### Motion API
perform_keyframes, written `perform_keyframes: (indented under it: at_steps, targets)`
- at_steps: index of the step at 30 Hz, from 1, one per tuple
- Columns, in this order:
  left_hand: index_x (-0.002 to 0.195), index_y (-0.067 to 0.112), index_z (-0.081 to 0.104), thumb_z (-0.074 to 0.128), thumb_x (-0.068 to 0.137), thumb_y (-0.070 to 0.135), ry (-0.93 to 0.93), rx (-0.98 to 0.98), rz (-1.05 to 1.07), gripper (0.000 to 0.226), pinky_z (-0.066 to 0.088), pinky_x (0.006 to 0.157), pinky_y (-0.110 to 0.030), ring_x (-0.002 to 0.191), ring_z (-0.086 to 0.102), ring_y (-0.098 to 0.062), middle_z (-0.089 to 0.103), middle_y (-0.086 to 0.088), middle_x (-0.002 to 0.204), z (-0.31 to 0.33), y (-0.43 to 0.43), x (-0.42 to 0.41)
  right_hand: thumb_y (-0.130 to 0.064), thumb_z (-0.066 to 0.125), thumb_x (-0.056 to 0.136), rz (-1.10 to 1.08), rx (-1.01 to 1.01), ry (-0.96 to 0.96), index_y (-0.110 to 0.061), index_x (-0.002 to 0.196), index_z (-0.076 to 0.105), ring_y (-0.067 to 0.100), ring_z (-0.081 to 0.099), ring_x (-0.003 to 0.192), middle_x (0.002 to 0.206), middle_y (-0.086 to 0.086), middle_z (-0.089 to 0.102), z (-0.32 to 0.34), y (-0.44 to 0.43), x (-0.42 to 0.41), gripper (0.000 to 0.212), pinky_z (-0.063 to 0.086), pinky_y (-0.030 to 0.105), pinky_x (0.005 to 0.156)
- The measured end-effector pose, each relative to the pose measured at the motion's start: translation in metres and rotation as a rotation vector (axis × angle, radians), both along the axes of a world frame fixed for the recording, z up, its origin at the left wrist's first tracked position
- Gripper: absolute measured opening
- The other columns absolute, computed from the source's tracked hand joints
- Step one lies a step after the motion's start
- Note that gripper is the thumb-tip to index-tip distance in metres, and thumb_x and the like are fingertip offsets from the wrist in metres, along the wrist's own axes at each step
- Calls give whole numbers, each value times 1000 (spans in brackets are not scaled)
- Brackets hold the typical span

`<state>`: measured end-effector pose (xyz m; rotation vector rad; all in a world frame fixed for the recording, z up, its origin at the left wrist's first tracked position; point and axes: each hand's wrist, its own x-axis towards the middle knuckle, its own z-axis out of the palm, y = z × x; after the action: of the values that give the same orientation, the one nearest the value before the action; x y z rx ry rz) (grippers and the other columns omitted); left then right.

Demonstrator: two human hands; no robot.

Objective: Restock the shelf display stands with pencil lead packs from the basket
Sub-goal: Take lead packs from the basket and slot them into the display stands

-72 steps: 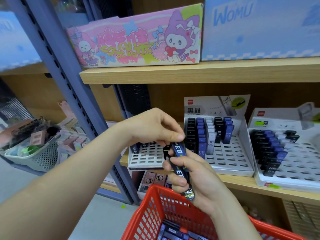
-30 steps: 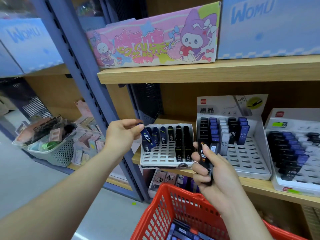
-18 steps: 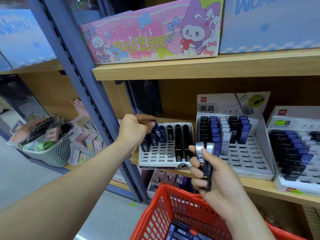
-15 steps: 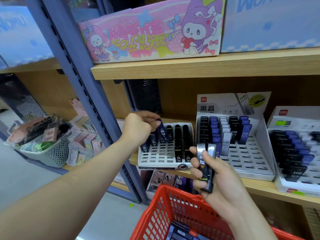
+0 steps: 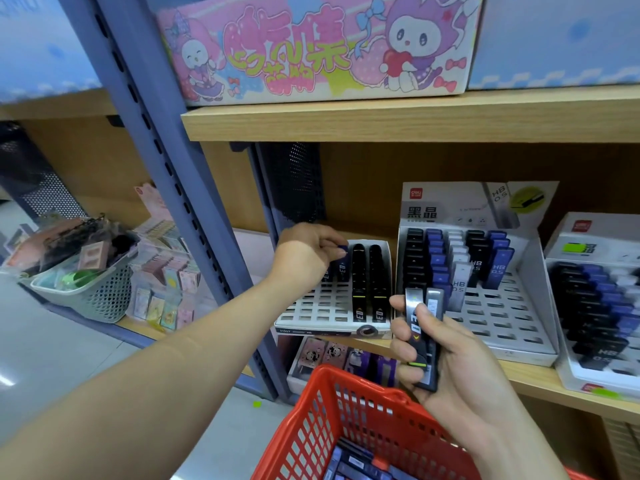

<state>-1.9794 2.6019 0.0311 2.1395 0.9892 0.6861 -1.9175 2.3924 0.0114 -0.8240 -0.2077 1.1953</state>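
Showing a restock at a wooden shelf unit, read L to R. Far L: a grey perforated plastic basket (image 5: 104, 303) of small assorted goods sits on a low shelf, beside a blue-grey slotted metal upright (image 5: 162, 174). Above, a pink cartoon-printed cardboard box (image 5: 311, 50) rests on the upper wooden shelf board (image 5: 381, 124).

The left hand (image 5: 304, 258) reaches into the small white slotted display stand (image 5: 322, 315) on the lower board. Its fingers are curled, thumb and fingertips pinching the top end of a dark blue pencil lead pack (image 5: 343, 263), which stands upright in a slot near the back of the stand. Just R of it, two columns of black lead packs (image 5: 358, 282) fill the stand's R side.

The right hand (image 5: 450, 372) is held in front of the shelf edge, above the red plastic mesh basket (image 5: 346, 424). Its fingers are clamped round a bundle of black and grey lead packs (image 5: 434, 306), w/ the thumb pressed across the front and the pack tops standing above the fingers. More loose packs (image 5: 353, 464) lie in the basket bottom.

R of that hand is a taller white display stand with an HB 0.5 header card (image 5: 502, 317), its back rows filled w/ black, blue and grey packs. Far R, partly cut off, a third white stand (image 5: 575, 233) holds black and blue packs.
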Motion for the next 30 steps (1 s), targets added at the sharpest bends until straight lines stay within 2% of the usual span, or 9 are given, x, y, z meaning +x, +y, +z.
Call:
perform_keyframes:
  at_steps: [3,5,7,10,13,16,21,26,30]
  targets:
    - [89,16,74,72,83,6,17,13,15,13,44,75,-7,70,57,2,65,7,75,-5,1,-1,-20,54,86,9,0,-10,-3,114,66,13,44,49,67,6,52,0,-2,1,35,32,20,36]
    - [93,15,76,73,81,9,54,113,11,13,36,79,-7,85,54,-6,65,5,85,-6,2,-1,-20,54,86,10,-2,-20,-3,114,66,13,44,50,67,6,52,1,-3,2,35,32,20,36]
    - [94,12,76,75,79,12,109,227,-9,15,27,76,-2,94,41,-10,65,1,93,-4,4,1,-20,54,86,13,-1,-26,-3,114,65,13,44,50,68,6,52,1,-3,3,35,32,20,36]
    - [94,8,76,74,79,4,160,269,-8,16,20,74,8,91,36,-8,63,-4,102,-6,3,7,-20,54,87,23,-2,-31,-3,113,66,13,44,50,68,6,51,0,-2,1,33,32,20,36]
    - [94,13,76,73,80,-1,173,266,42,20,22,79,9,92,44,-7,52,0,107,-10,0,11,-19,55,88,40,-4,-42,-1,111,68,14,44,50,68,8,51,-1,-2,-2,32,32,20,36]
    - [98,22,75,70,84,9,250,279,61,19,34,91,-9,89,46,-9,44,5,101,-7,-1,12,-19,55,87,57,-2,-47,-1,108,69,14,44,50,68,9,51,2,-4,-4,31,32,21,36]
    - [94,23,76,70,84,13,255,205,70,15,45,96,-24,98,55,-11,65,6,94,0,-3,11,-20,55,87,67,-5,-41,-2,110,68,14,43,50,68,9,51,6,-9,-2,33,32,21,36]
    - [93,22,76,72,83,13,286,183,71,14,49,92,-26,96,62,-15,68,3,100,3,1,7,-20,55,86,74,7,-36,-1,113,66,14,44,50,68,8,51,7,-12,1,35,31,21,36]
    - [97,16,74,67,86,8,289,285,77,15,45,77,-16,81,52,-12,42,4,100,1,0,8,-21,56,86,82,16,-42,-2,111,69,14,44,51,69,8,51,4,-10,2,33,32,21,37]
